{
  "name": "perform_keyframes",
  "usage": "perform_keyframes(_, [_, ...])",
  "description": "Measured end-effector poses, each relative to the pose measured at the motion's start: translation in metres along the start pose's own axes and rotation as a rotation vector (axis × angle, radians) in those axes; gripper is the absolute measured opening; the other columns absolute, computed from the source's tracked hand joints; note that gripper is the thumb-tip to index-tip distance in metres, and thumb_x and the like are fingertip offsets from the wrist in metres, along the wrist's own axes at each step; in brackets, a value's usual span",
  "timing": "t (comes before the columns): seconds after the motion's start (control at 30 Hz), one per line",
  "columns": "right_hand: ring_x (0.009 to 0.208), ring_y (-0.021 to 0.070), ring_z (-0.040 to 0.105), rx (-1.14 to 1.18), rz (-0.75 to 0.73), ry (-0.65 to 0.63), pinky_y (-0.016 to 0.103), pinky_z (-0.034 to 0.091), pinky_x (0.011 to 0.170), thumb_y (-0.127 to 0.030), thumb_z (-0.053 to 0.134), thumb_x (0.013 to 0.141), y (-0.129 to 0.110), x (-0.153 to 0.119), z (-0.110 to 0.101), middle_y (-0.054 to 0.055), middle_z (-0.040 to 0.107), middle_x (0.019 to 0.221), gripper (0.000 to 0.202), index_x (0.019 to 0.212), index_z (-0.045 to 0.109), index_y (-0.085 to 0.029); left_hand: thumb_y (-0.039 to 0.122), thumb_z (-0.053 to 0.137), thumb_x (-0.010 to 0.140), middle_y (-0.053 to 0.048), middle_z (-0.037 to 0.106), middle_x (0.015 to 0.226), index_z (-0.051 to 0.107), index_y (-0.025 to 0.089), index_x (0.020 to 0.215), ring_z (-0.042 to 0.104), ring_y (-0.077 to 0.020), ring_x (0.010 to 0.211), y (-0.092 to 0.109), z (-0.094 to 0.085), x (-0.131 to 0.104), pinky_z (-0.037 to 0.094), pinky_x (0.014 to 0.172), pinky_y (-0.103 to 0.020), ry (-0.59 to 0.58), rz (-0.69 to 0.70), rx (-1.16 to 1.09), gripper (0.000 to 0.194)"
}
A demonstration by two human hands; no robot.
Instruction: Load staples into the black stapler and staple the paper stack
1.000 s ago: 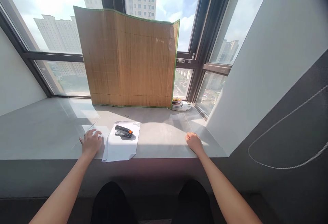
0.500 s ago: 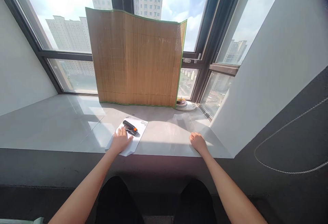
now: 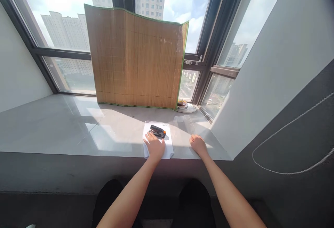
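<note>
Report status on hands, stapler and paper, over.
Left hand spread flat on paper, by the stapler. Right hand curled on the sill, apart from the paper. Nothing seen between the hands but paper and bare sill.

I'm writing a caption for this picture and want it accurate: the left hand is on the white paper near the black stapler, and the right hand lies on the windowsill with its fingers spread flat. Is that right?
Not quite: the head view shows the right hand on the windowsill with its fingers curled in. The left hand is on the white paper near the black stapler.
</note>
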State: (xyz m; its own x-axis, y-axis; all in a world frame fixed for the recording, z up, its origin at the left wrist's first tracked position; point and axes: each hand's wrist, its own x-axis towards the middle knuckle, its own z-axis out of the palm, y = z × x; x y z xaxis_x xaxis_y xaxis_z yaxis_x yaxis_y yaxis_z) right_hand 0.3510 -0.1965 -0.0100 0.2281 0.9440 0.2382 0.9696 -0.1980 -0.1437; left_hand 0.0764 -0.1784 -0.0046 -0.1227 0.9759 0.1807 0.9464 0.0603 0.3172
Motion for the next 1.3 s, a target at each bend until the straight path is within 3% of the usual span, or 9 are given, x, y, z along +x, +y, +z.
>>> perform_keyframes(0.13, [0.094,0.0198,0.058,-0.005,-0.007,-0.002,0.03,0.031,0.079,-0.02,0.049,0.104,-0.002,-0.001,-0.003,0.008,0.067,0.097,0.024,0.088,0.066,-0.017,0.045,0.052,0.098,-0.034,0.025,0.173,0.033,-0.004,0.167,0.016,-0.0481,0.164,0.027,0.004,-0.004,0.011,0.131,-0.067,-0.035,0.004,-0.048,0.086])
perform_keyframes(0.23, [0.095,0.0205,0.059,-0.007,-0.005,-0.017,0.031,0.033,0.079,-0.02,0.048,0.105,-0.003,-0.002,-0.004,0.008,0.067,0.096,0.025,0.088,0.066,-0.018,0.051,0.055,0.099,-0.038,0.022,0.172,0.031,-0.009,0.165,0.019,-0.05,0.163,0.021,-0.002,0.003,0.017,0.131,-0.064,-0.026,0.002,-0.117,0.092])
perform_keyframes(0.4, [0.102,0.024,0.061,-0.017,-0.001,-0.009,0.033,0.037,0.084,-0.021,0.046,0.105,-0.005,-0.003,-0.006,0.011,0.067,0.101,0.025,0.091,0.066,-0.018,0.043,0.044,0.107,-0.034,0.041,0.165,0.041,-0.003,0.16,0.033,-0.0415,0.16,-0.041,-0.03,0.039,0.032,0.129,-0.055,0.02,0.196,-0.226,0.07])
perform_keyframes(0.5, [0.103,0.026,0.061,0.014,0.005,-0.007,0.035,0.041,0.086,-0.019,0.045,0.104,-0.008,-0.003,-0.006,0.012,0.067,0.101,0.024,0.09,0.065,-0.019,0.036,0.045,0.105,-0.021,0.041,0.171,0.043,0.011,0.163,0.03,-0.0369,0.162,-0.087,-0.039,0.058,0.027,0.131,-0.058,-0.134,0.391,-0.162,0.063])
perform_keyframes(0.6, [0.101,0.0246,0.062,0.223,-0.097,0.049,0.035,0.047,0.088,-0.022,0.05,0.101,-0.019,-0.004,-0.002,0.009,0.065,0.104,0.015,0.1,0.065,-0.021,0.035,0.042,0.105,-0.014,0.039,0.173,0.044,0.019,0.164,0.029,-0.0349,0.163,-0.109,-0.037,0.064,0.019,0.131,-0.065,-0.231,0.491,-0.102,0.061])
perform_keyframes(0.77, [0.092,0.022,0.062,0.624,-0.202,0.135,0.038,0.054,0.087,-0.031,0.06,0.094,-0.073,-0.002,0.008,0.005,0.067,0.113,0.021,0.114,0.064,-0.027,0.034,0.041,0.104,-0.014,0.037,0.174,0.048,0.019,0.161,0.029,-0.0337,0.163,-0.106,-0.03,0.059,0.014,0.132,-0.067,-0.23,0.511,-0.03,0.059])
perform_keyframes(0.97, [0.117,0.0255,0.062,0.587,-0.175,0.008,0.038,0.047,0.101,-0.034,0.074,0.091,-0.137,0.026,-0.004,0.006,0.073,0.122,0.039,0.128,0.067,-0.026,0.037,0.042,0.104,-0.013,0.041,0.172,0.054,0.022,0.155,0.033,-0.0317,0.162,-0.107,-0.033,0.06,0.016,0.132,-0.064,-0.217,0.499,-0.062,0.055])
perform_keyframes(1.13, [0.113,0.0235,0.066,0.486,-0.227,-0.077,0.037,0.043,0.104,-0.025,0.073,0.094,-0.147,0.037,-0.011,0.004,0.077,0.113,0.02,0.115,0.075,-0.026,0.04,0.046,0.103,-0.014,0.044,0.17,0.057,0.022,0.152,0.035,-0.0319,0.161,-0.105,-0.034,0.059,0.017,0.132,-0.062,-0.208,0.499,-0.069,0.053])
perform_keyframes(1.3, [0.12,0.0247,0.064,0.49,-0.19,-0.085,0.042,0.04,0.11,-0.02,0.066,0.097,-0.136,0.025,-0.01,0.006,0.076,0.124,0.032,0.127,0.074,-0.029,0.04,0.043,0.104,-0.014,0.041,0.172,0.054,0.021,0.154,0.034,-0.0322,0.162,-0.103,-0.037,0.057,0.016,0.132,-0.062,-0.21,0.501,-0.059,0.055])
